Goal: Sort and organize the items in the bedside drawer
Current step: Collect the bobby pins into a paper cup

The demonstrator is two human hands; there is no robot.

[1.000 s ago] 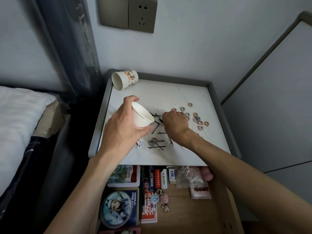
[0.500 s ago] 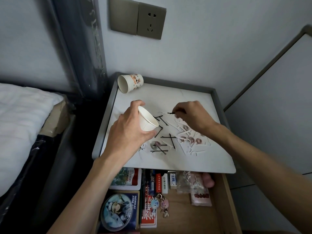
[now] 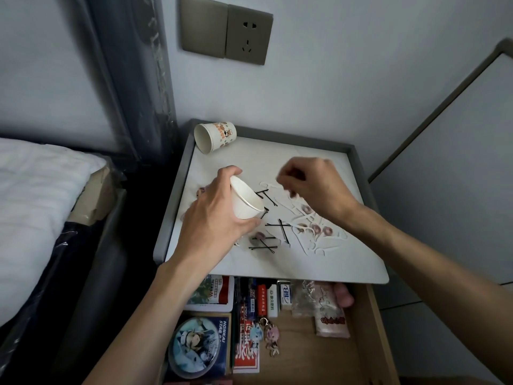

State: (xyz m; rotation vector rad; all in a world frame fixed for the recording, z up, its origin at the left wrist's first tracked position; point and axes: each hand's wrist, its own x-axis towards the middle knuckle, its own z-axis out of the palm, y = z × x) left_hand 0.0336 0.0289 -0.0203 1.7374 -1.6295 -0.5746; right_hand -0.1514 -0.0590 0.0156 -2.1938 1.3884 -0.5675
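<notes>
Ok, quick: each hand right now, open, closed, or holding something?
Left hand: holds the white paper cup, tilted.
Right hand: fingers curled; too blurred to tell whether they pinch anything.

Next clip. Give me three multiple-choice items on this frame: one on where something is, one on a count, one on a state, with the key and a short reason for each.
1. Where is the printed paper cup?
A. on the bed
B. at the back left corner of the nightstand top
C. on the floor

2. How many paper cups are in view?
A. four
B. three
C. two

3. What state is the drawer in?
A. pulled open
B. shut
C. taken out and set on the bed

Key:
1 B: it lies on its side by the back left rim.
2 C: the printed one, plus the plain white cup that the left hand holds.
3 A: its contents show below the top's front edge.
</notes>
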